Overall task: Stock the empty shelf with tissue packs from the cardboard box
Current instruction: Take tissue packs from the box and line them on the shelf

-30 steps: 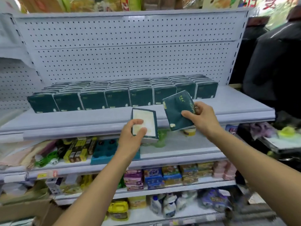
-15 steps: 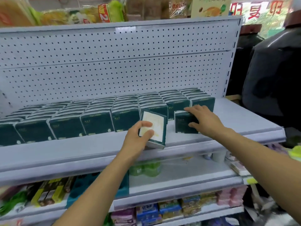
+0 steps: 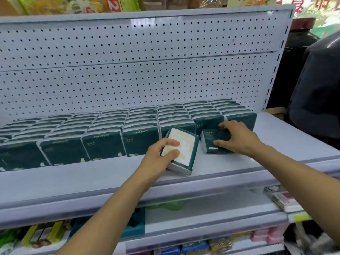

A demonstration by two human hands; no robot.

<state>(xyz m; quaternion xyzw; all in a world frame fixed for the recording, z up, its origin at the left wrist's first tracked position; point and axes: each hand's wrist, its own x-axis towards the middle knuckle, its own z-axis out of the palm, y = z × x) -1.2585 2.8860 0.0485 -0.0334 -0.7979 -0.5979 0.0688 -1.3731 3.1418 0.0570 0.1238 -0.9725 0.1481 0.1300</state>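
Note:
Rows of dark green tissue packs (image 3: 103,144) stand several deep on the grey shelf (image 3: 92,177), against the white pegboard back. My left hand (image 3: 160,159) grips one tilted pack (image 3: 184,151) with its cream face up; the pack's lower end rests on the shelf in front of the rows. My right hand (image 3: 237,137) holds another green pack (image 3: 211,142) upright on the shelf, just ahead of the right-hand rows, fingers over its top and thumb on its front. The cardboard box is out of view.
A dark-clothed person (image 3: 316,92) stands close to the shelf's right end. Bare shelf runs along the front edge and at the far right (image 3: 287,137). Lower shelves (image 3: 202,225) hold other goods; snack bags (image 3: 73,4) sit on the top shelf.
Both hands carried their packs up from below shelf level onto the shelf. The right pack now stands upright before the right rows; the left pack has come down onto the shelf, still tilted.

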